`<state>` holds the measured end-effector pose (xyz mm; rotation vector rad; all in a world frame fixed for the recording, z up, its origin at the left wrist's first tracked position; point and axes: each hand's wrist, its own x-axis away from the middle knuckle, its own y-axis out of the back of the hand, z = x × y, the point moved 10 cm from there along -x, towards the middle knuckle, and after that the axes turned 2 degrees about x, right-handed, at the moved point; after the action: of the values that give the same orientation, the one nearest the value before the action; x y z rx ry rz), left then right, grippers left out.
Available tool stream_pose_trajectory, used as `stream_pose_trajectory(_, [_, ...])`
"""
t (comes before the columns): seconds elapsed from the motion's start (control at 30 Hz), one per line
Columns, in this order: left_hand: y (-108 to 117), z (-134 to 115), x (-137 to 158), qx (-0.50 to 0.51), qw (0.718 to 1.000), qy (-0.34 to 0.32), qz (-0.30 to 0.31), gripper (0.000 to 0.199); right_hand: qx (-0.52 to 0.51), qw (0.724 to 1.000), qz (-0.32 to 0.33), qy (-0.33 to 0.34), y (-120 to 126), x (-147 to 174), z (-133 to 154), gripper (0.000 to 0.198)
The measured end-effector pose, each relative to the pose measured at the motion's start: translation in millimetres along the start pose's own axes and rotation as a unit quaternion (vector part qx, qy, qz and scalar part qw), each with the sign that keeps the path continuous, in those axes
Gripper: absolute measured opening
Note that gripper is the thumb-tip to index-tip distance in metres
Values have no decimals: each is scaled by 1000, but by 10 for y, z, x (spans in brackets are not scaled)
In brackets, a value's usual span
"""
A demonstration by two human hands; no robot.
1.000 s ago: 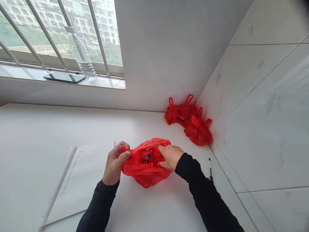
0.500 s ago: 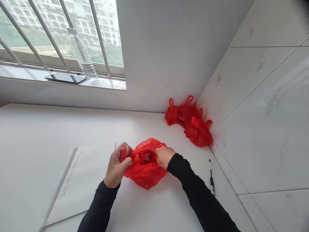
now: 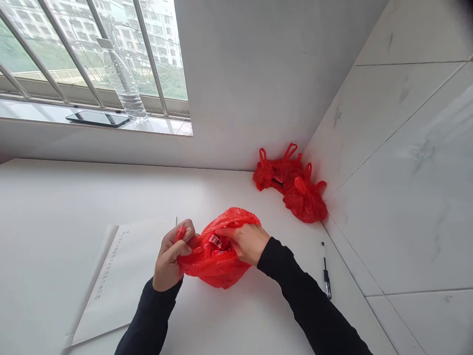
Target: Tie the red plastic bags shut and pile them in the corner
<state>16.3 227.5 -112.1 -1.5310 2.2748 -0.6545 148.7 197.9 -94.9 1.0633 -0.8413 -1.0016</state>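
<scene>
- The left hand [image 3: 170, 259] has its fingers curled tight around a bunched handle of the thin red plastic bag [image 3: 218, 264], the red plastic poking out above the knuckles.
- The right hand [image 3: 247, 241] has its fingers closed in a pinch on the bag's upper edge, just beside a small red packet with white print [image 3: 216, 240] that shows in the bag's mouth.
- The red plastic bag rests on the white bench [image 3: 55, 207], between the two hands, its crumpled bottom toward the person.
- Both forearms wear black sleeves [image 3: 314, 305].
- A white sheet of paper with a column of small print [image 3: 121, 276] lies flat on the bench, just left of the left hand.
- Two knotted red plastic bags [image 3: 295, 185] sit in the far corner, touching each other, against the grey-veined tiled wall [image 3: 406, 172].
- A black pen [image 3: 326, 278] lies on the bench near the tiled wall, right of the right sleeve.
- On the window sill [image 3: 44, 112] a clear plastic bottle [image 3: 123, 79] stands upright, and a dark phone [image 3: 96, 118] lies flat just beside it.
</scene>
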Motion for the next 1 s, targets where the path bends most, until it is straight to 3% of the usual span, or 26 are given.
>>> stream_pose_trajectory(0.23, [-57, 59, 52, -77, 997, 13, 14, 31, -30, 998, 37, 35, -45, 80, 89, 41])
stream_pose_trajectory(0.37, [-68, 37, 74, -113, 994, 6, 6, 37, -17, 991, 101, 83, -109, 204, 206, 40])
stream_pose_trajectory(0.43, [-86, 32, 76, -113, 994, 7, 11, 37, -14, 990, 116, 75, -134, 231, 210, 38])
stream_pose_trajectory(0.63, [-35, 95, 36, -96, 995, 15, 21, 36, -9, 997, 75, 23, -79, 221, 142, 35])
stream_pose_trajectory(0.77, [13, 148, -6, -93, 995, 13, 37, 36, -1, 995, 100, 28, -159, 225, 142, 25])
stream_pose_trajectory(0.9, [25, 152, -22, -84, 996, 9, 42, 37, 22, 996, 83, 2, -140, 206, 63, 36])
stream_pose_trajectory(1.0, [15, 128, -15, -76, 996, 9, 36, 38, 6, 996, 86, 24, -154, 203, 105, 33])
